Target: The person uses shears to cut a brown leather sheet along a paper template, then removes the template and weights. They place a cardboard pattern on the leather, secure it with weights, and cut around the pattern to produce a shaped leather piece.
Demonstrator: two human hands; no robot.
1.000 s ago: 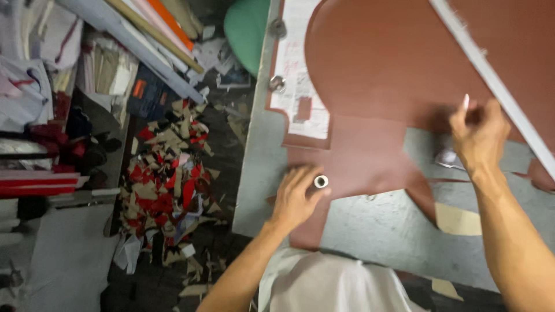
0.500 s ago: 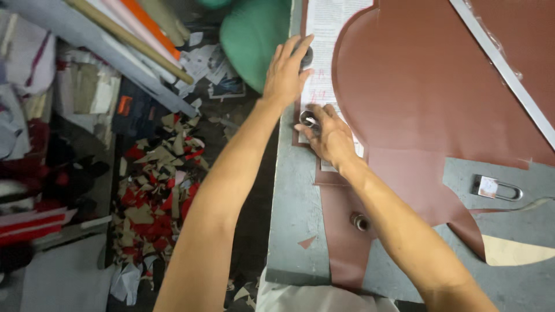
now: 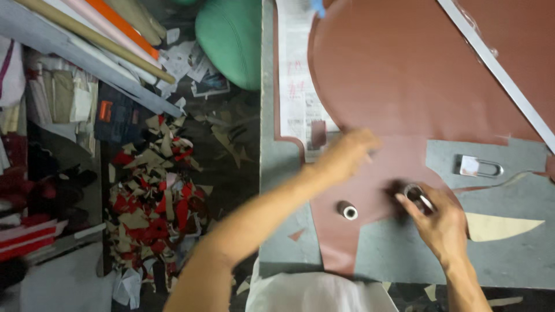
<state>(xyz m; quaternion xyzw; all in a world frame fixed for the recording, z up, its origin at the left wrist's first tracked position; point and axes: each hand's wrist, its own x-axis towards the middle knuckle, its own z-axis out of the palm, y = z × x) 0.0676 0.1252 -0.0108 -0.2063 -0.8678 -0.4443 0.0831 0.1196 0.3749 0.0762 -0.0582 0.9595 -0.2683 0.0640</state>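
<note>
Right hand (image 3: pixel 442 222) grips a small metal ring weight (image 3: pixel 417 193) between fingertips and thumb, fingers curled around it, and sets it on the brown leather sheet (image 3: pixel 404 86). Left hand (image 3: pixel 347 153) is blurred; it lies palm-down on the sheet with fingers loosely extended, and whether it holds anything cannot be told.

The sheet lies flat on the grey table (image 3: pixel 509 260), covering most of the upper part, with a narrow tongue running down to the near edge. Its long axis appears to run from that tongue away toward the far side; the rounded lobe points left, over a printed paper (image 3: pixel 295 98).

Judged from its flat drape, the sheet is thin, limp and light, likely to slide on the table, so press it flat or lift it by an edge. A second cylindrical weight (image 3: pixel 348 211) stands on the tongue. A metal clip (image 3: pixel 480 167) rests on bare table to the right, a white strip (image 3: pixel 497 69) crosses the sheet diagonally, and leather scraps (image 3: pixel 150 196) litter the floor.
</note>
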